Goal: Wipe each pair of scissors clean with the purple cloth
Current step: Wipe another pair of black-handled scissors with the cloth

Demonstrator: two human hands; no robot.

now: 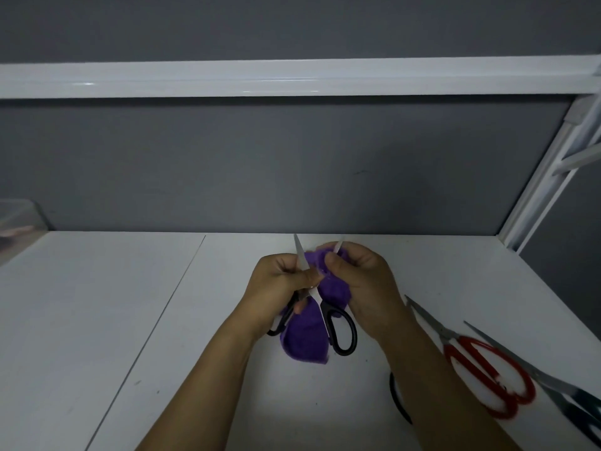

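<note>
A pair of black-handled scissors (340, 330) is held above the white table with its blades spread apart and pointing away from me. My left hand (279, 288) grips the left blade near the pivot. My right hand (361, 281) holds the purple cloth (305, 340) bunched around the right blade, whose tip pokes out above the fingers. The rest of the cloth hangs down between the two handle loops. One black loop shows at the right, the other is partly hidden under my left hand.
On the white table (130, 304) to the right lie red-handled scissors (487, 372) and a dark-handled pair (572, 398) near the edge. A black loop (398, 402) peeks from under my right forearm. A clear plastic box (19, 219) stands far left. A grey wall closes the back.
</note>
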